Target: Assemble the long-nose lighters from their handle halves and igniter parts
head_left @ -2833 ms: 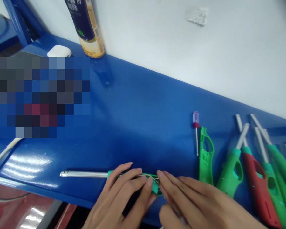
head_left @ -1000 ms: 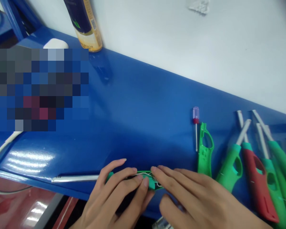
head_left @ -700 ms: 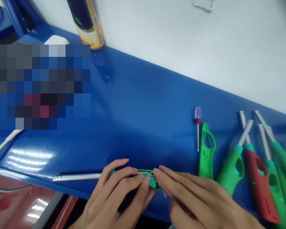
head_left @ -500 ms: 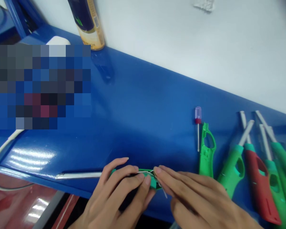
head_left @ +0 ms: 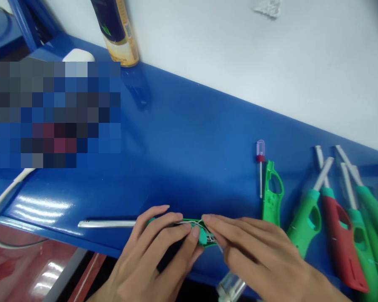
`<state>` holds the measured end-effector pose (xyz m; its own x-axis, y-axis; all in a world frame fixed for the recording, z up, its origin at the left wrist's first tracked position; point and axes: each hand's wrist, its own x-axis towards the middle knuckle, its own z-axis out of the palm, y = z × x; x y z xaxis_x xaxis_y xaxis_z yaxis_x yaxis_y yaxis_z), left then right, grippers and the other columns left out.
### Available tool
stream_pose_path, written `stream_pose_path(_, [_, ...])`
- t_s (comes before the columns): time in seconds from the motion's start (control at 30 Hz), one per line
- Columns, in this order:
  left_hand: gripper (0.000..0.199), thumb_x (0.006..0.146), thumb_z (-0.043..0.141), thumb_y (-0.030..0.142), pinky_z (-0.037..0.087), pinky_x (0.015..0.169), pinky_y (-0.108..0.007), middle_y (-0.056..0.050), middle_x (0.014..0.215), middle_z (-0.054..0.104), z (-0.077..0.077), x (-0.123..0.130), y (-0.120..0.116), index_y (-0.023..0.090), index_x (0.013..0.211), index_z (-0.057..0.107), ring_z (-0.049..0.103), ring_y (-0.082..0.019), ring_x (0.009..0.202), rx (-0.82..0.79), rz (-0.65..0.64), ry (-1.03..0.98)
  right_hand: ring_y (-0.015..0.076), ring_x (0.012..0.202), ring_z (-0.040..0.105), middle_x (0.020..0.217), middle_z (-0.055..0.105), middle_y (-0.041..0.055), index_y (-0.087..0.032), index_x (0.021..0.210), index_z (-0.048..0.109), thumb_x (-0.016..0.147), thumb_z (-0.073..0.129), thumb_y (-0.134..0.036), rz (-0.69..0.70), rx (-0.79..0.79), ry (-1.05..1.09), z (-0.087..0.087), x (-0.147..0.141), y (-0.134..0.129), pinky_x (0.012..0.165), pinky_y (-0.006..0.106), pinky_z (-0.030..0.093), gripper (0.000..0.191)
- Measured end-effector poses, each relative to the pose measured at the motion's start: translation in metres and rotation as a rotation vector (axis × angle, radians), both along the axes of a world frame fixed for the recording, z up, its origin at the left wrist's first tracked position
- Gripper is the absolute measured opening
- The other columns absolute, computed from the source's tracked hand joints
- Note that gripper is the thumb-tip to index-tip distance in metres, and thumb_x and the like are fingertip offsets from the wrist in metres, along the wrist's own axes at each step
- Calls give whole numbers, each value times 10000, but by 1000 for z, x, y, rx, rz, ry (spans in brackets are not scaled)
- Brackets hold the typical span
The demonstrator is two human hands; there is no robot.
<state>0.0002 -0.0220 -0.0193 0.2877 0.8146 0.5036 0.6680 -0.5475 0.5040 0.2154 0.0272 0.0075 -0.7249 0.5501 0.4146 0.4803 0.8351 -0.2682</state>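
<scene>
At the table's front edge, my left hand (head_left: 164, 247) is closed around an opened green gas lighter (head_left: 202, 237), whose long metal tube (head_left: 108, 224) points left. Thin pale wires (head_left: 192, 222) run across the lighter's inside. My right hand (head_left: 255, 247) has its fingertips pinched together at the lighter's right end, where a wire meets them. A clear plastic part (head_left: 230, 287), perhaps the fuel tank, shows beneath the right hand. My fingers hide much of the lighter's inside. Beyond the right hand lies a loose green half shell (head_left: 271, 205) with a finger hole.
Next to the half shell lies a small screwdriver (head_left: 260, 167) with a clear purple handle. Several whole lighters, among them a red one (head_left: 345, 239), lie at the right. A can (head_left: 121, 37) stands by the white wall. A white cable (head_left: 3, 197) curves at the left.
My right fingers have shifted slightly at the lighter's right end, showing more wires. The clear plastic part has come into view under the right hand. The tube has tilted up and moved slightly right.
</scene>
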Motion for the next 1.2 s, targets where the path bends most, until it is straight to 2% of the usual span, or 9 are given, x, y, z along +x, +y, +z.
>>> stream_pose_path(0.1, [172,964,677,107,424,1142,-399,-46,1033,765,-1,-1,-2,125,1115,758,645,-175,1141,7,-17,34,154,1003,761,1142,784,82,-198,776,639,1004,372,-88,94,-4,-119,12,1,8,710,244,581,368])
stream_pose_path(0.23, [206,956,682,80,406,1139,-413,-53,1089,756,-6,-4,-7,117,1150,741,616,-191,1198,29,-20,39,188,971,770,1151,782,78,-213,762,596,998,366,-124,136,84,-192,18,-3,10,710,284,586,341])
stream_pose_path(0.3, [265,945,684,58,426,1119,-431,-69,1120,735,-10,-6,-9,106,1203,718,600,-206,1202,25,-49,12,189,925,775,1102,793,88,-213,769,601,980,371,-121,155,126,-186,17,-4,8,763,292,596,326])
stream_pose_path(0.4, [359,899,722,23,482,1051,-414,-93,1135,702,-15,-7,-9,77,1253,687,592,-216,1177,20,-89,-33,200,954,773,1123,784,121,-208,752,600,945,400,-107,180,151,-167,12,-3,7,817,297,606,295])
stream_pose_path(0.57, [347,873,752,25,516,1000,-383,-73,1083,699,-17,-4,-7,82,1212,701,600,-204,1133,41,-46,-91,191,978,773,1129,781,133,-197,715,594,919,473,-82,184,178,-82,3,3,8,782,271,605,263])
stream_pose_path(0.83, [291,913,689,27,556,973,-407,-82,1073,698,-13,-4,-3,112,1191,699,640,-213,1103,67,-44,-47,134,883,781,1043,805,72,-164,839,688,988,432,-69,119,188,-3,-2,-2,12,677,230,573,312])
stream_pose_path(0.97, [419,930,569,-58,551,1002,-392,-87,1146,678,-7,-10,-3,143,1289,648,626,-196,1151,-4,-65,-86,113,866,775,1057,804,34,-174,872,652,1019,444,-78,96,129,-13,0,-1,16,640,223,558,272])
stream_pose_path(1.1, [443,944,563,-38,519,1040,-366,-84,1275,644,4,-19,0,182,1321,636,609,-190,1207,-29,16,-43,133,936,755,1186,766,77,-182,829,579,992,545,-75,30,-1,8,11,3,11,759,263,582,197])
stream_pose_path(1.2, [351,977,605,73,514,1006,-365,-67,1275,641,9,-26,8,197,1305,637,607,-188,1177,-61,53,17,142,958,736,1124,773,49,-195,755,518,940,657,-89,-94,-43,66,20,2,0,830,285,571,254])
